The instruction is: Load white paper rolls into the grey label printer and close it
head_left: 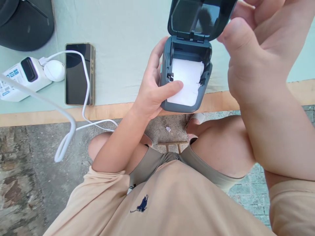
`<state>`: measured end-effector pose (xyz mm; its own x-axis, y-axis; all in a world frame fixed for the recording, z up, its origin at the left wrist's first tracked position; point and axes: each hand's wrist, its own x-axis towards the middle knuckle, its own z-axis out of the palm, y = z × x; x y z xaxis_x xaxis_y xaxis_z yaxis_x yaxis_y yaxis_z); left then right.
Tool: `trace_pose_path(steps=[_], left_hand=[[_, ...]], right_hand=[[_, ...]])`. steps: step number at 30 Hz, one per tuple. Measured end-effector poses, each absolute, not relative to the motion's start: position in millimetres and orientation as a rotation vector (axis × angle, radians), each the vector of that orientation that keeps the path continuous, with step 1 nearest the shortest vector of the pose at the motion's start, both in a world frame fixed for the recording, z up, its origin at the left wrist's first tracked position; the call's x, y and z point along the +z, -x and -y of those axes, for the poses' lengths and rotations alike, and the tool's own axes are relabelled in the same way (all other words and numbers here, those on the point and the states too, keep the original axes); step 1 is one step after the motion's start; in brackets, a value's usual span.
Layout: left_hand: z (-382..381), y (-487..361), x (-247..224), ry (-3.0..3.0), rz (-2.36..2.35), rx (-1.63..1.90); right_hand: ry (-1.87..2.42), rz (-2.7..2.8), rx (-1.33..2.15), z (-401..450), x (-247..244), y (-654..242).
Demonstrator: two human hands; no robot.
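Note:
A dark blue-grey device point(187, 106) with its hinged lid point(203, 19) raised lies in my left hand point(154, 87). Inside its compartment sits a white paper roll point(188, 77) with a ragged right edge. My left thumb presses on the paper, and the other fingers wrap behind the device's left side. At the upper right, my right hand point(256, 46) has its thumb and fingers closed at the right edge of the raised lid. Some of its fingertips are hidden behind the lid or cut off by the frame.
A phone point(77, 75) lies on the cloth-covered table point(123, 49). Left of it are a white power block point(36, 78) and a white cable point(86, 75) that loops over the table edge. A black object point(27, 29) fills the top left corner.

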<state>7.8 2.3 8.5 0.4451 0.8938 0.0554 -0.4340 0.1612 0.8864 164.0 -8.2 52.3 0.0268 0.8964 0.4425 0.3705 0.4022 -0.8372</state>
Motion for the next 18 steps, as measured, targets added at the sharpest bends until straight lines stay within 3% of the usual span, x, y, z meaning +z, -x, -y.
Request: trace_pose_path(steps=[18], left_hand=[[-1.7,-6.3,10.2,-0.932,-0.607,1.007]], right_hand=[[1.091,1.934,0.583,4.6,34.7,-185.9]])
